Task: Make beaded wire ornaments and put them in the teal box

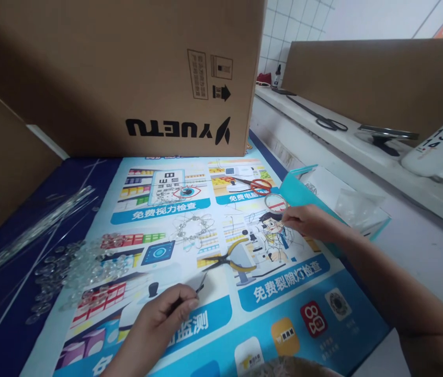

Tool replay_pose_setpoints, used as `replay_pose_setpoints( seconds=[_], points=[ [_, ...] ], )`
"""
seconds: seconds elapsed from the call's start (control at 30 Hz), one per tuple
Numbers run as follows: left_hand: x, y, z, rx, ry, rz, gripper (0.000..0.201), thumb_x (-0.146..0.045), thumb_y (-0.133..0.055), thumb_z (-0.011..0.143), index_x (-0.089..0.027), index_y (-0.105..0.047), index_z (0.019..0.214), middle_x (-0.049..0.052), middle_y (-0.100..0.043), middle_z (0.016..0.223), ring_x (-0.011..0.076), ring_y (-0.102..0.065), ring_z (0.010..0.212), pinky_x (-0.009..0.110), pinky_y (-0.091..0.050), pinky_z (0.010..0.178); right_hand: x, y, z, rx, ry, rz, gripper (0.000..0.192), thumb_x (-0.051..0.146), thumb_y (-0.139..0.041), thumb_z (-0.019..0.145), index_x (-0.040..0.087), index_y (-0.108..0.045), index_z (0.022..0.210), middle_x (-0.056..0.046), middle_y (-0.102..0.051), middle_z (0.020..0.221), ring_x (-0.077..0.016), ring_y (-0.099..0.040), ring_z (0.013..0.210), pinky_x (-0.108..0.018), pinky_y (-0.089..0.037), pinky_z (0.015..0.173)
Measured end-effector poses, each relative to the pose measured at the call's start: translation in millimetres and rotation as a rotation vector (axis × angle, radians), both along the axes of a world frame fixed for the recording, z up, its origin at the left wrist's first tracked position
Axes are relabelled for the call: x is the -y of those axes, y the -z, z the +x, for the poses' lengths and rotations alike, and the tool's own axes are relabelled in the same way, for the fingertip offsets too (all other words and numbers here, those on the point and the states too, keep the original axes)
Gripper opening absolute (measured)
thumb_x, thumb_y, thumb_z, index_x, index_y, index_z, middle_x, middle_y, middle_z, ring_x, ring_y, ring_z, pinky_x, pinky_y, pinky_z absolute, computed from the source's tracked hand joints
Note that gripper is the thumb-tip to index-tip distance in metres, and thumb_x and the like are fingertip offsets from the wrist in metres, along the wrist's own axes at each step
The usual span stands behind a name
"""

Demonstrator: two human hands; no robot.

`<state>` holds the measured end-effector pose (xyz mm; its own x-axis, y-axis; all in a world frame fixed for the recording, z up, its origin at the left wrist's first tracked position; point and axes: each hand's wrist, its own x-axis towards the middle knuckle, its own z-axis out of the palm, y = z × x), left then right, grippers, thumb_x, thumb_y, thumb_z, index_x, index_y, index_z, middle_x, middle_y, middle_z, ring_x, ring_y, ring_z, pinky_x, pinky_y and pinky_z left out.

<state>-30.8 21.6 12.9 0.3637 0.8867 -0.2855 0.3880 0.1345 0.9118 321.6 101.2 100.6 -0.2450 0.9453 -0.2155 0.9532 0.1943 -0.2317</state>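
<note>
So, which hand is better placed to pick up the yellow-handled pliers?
Probably the left hand: it lies just below the pliers, though it pinches a small dark tool. The right hand sits farther off.

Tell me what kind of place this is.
Probably a makeshift craft bench in a shop or storeroom. A printed poster covers the table, with pliers, a pile of clear beads and thin wire pieces on it. A big cardboard box stands behind, against a tiled wall.
</note>
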Motion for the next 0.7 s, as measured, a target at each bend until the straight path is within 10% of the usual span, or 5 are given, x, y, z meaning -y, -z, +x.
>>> replay_pose_setpoints(
  seconds=[0.27,0.7],
  points=[
    [3,2.1,1,0.173,-0.212,-0.027,0.019,-0.037,-0.054,0.079,-0.018,-0.054,0.078,-0.004,-0.046,0.062,0.0097,-0.038,0.057,0.019,-0.032,0.053,25,33.4,-85,-1.132,0.111,-0.362,0.014,0.028,-0.059,0.074,0.014,-0.057,0.079,0.002,-0.055,0.066,-0.0067,-0.048,0.059,-0.02,-0.038,0.056],
    [7,-8.3,14,0.439,-0.121,-0.153,0.02,-0.033,-0.048,0.083,-0.014,-0.051,0.078,0.005,-0.061,0.077,0.0124,-0.051,0.065,0.026,-0.041,0.061,46,61.3,-152,-1.243,-0.007,-0.514,0.016,0.028,-0.062,0.073,0.014,-0.055,0.078,0.001,-0.058,0.065,-0.0083,-0.054,0.059,-0.022,-0.043,0.056]
  ],
)
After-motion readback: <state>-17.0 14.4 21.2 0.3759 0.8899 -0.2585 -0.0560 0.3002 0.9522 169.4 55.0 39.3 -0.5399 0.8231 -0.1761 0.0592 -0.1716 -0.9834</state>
